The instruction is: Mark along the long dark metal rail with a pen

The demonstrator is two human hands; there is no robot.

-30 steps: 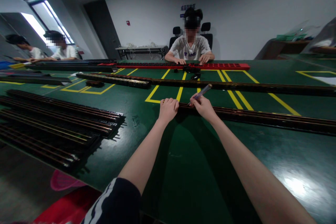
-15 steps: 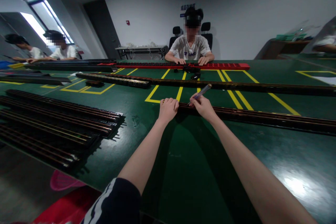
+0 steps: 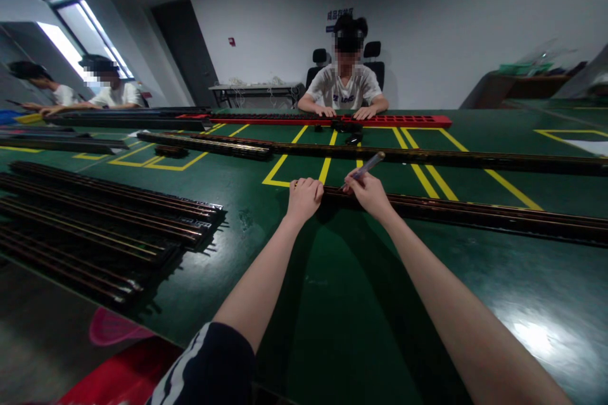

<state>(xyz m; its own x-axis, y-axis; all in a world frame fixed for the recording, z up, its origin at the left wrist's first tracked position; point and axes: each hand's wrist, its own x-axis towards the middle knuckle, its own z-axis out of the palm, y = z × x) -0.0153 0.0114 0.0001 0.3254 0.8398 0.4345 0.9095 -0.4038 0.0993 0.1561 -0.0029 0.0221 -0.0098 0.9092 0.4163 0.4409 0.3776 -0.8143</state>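
My left hand is closed over the left end of a long dark rail with copper-coloured strips along it. My fingers curl over the far side and hide that end. In my right hand a slim pen-like tool is pinched, tilted with its upper end to the right. Its lower tip points down at the rail close to my left hand. Whether the tip touches the rail, I cannot tell. From there the rail runs off to the right across the green table.
Several similar dark rails lie side by side at the left. Another long rail crosses beyond my hands. Opposite, a co-worker has both hands at a red slotted fixture. A pink basket is below the table's left edge.
My hands, the pen-like tool and the rail stay practically in place. One hand of the co-worker opposite has shifted slightly at the red fixture.
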